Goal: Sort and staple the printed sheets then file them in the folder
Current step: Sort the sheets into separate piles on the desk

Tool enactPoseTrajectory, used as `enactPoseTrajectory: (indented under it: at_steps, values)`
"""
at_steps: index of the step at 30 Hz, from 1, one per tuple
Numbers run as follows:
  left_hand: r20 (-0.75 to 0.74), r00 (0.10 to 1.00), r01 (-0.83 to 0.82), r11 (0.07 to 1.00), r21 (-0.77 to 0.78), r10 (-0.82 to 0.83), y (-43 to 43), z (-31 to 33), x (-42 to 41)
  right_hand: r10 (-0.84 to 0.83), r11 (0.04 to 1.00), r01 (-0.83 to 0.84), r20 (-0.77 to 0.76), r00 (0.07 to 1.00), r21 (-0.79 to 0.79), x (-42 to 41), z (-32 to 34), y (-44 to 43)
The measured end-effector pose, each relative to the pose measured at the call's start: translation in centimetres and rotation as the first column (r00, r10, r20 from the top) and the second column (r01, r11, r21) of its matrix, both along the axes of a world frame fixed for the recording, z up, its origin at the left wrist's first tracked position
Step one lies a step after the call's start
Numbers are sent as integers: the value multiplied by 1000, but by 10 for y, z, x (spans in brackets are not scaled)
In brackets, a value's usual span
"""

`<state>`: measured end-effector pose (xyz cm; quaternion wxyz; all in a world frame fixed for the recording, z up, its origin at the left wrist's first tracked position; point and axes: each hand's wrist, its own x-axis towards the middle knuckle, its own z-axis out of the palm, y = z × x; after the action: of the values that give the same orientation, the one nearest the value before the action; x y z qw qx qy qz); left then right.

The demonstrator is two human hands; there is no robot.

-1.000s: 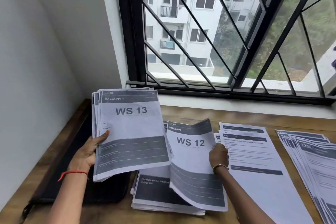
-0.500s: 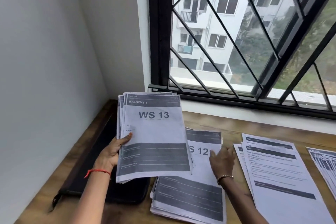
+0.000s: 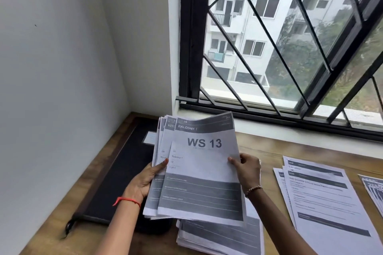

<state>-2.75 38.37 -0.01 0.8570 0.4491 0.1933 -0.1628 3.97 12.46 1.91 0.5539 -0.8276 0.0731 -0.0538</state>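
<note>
Head view. The left hand (image 3: 145, 180) grips a sheaf (image 3: 161, 145) of printed sheets by its left edge, thumb on the front, fingers behind. The sheaf is raised off the counter (image 3: 265, 151) and tilted toward the camera.

The front page is the WS 13 sheet (image 3: 204, 172), headed "BALCONY 1". It sits shifted right of the pages behind it; I read only "KIT" on the next header. The right hand (image 3: 246, 168) pinches the right edge of the WS 13 sheet, thumb on the printed face. The hands are apart, one at each side of the paper, both clamped on it.

Red thread (image 3: 126, 200) on the left wrist, bracelet (image 3: 253, 189) on the right.

The black folder (image 3: 116, 172) lies flat and closed at the left, beside the wall, its near right corner hidden under the sheaf. A pile (image 3: 219, 238) of sheets rests on the counter just below the sheaf. To the right, well apart, is a second pile (image 3: 323, 203). Fanned sheets (image 3: 373, 188) are cut off by the right edge. A barred window (image 3: 290, 37) stands at the far side.
</note>
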Motion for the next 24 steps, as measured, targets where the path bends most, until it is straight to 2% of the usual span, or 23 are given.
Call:
enactPoseTrajectory:
  at_steps: [3,6,9,14,18,24]
  values:
    - [-17,1000,6,999,-36,-7,1,-5,1,-23,999,21,-59,998,-46,2,-5,-19]
    - [-11,1000,-3,999,-37,2,0,1,0,-115,987,98,-131,985,-131,4,-12,-41]
    - [-20,997,-74,997,9,74,5,4,0,-190,966,150,-187,964,-210,-2,-20,-57]
    - [-55,983,-169,981,98,175,23,2,1,-221,941,128,-281,934,-314,-21,-23,-66]
    - [-31,973,-225,966,126,230,39,5,0,-219,926,100,-303,927,-365,-29,-22,-65]
    - [26,975,-222,974,50,221,54,7,3,-180,917,60,-274,945,-394,-25,-21,-53]
